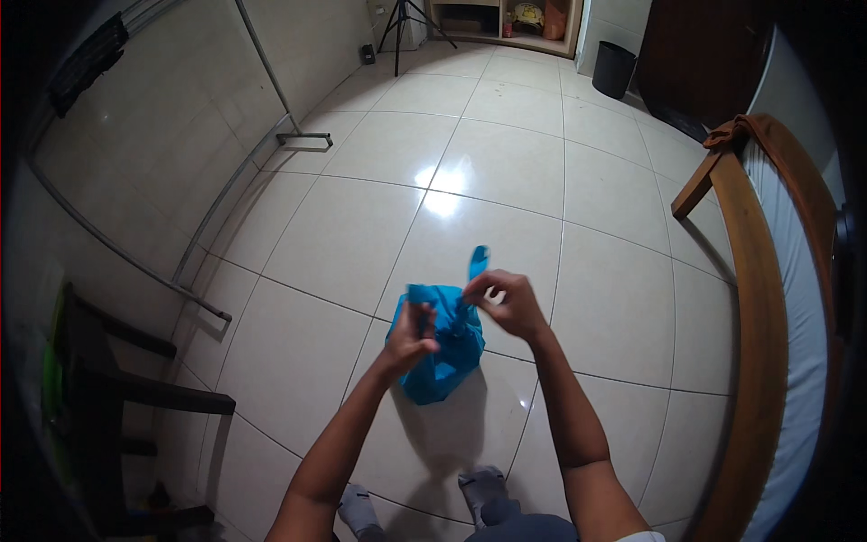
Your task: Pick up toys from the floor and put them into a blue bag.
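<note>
A blue cloth or plastic bag (433, 379), gathered at the top, is in front of me above or on the tiled floor. With its thumb and fingertips, my right hand (508, 301) pinches a strip of the bag near the gathered part. The strip's loose end (480, 256) sticks up beyond those fingers. My left hand (412, 333) is at the bag's left side with curled fingers, blurred by motion. A blue flap (421, 293) shows just past its fingertips; whether the hand grips it is unclear.
My feet in grey socks (482, 484) stand close behind the bag. A metal rack (230, 183) and a dark chair (169, 393) line the left side. On the right is a wooden bed frame (758, 325). A tripod (399, 27), shelf (535, 45) and black bin (614, 70) stand farther off.
</note>
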`<state>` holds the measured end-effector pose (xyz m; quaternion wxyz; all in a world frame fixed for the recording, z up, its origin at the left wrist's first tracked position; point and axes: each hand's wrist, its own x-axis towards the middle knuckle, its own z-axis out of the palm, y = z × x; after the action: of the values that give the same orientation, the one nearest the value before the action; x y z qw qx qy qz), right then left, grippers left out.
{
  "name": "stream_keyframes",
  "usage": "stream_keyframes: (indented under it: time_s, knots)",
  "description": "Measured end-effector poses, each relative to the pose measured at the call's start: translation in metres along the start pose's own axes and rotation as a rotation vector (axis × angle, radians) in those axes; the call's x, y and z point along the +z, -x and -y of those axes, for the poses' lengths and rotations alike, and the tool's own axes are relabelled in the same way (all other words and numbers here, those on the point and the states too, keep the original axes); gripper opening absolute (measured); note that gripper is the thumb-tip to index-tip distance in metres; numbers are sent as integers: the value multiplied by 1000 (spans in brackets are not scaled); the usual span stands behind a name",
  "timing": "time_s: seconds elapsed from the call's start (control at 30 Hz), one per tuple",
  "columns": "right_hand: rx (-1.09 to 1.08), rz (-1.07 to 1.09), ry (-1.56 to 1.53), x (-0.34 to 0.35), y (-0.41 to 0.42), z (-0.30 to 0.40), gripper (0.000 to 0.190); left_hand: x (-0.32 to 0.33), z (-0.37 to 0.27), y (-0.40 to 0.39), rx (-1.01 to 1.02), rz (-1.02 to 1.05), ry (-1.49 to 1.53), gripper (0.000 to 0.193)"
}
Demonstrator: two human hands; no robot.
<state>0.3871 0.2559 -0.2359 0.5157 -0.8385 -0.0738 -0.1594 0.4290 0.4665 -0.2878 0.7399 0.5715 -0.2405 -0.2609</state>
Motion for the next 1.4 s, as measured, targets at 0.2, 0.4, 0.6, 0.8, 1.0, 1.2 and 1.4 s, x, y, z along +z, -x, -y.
stream_keyframes:
  time_s: [0.2, 0.4, 0.6, 0.8, 1.0, 1.2, 1.4]
  knots:
    - [-121, 160, 69, 9, 0, 31, 42, 14, 1, -31, 39, 110, -832, 50]
    - [149, 269, 407, 11, 1, 21, 47, 15, 3, -26, 101, 52, -783, 31]
    - [111, 153, 311, -2, 7, -10, 17, 4, -25, -27, -16, 147, -864, 13]
    - [114, 435, 10, -15, 9, -18, 20, -14, -5, -18, -31, 247, -799, 17]
    - [-221, 257, 136, 41, 26, -30, 12, -20, -5, -11, -86, 128, -482, 14]
    - [-90, 93, 252, 57, 25, -33, 20, -7, -20, -6, 9, 50, -772, 11]
    - [-129, -55, 356, 73, 25, -30, 27, -5, -17, -3, 384, -12, -911, 24]
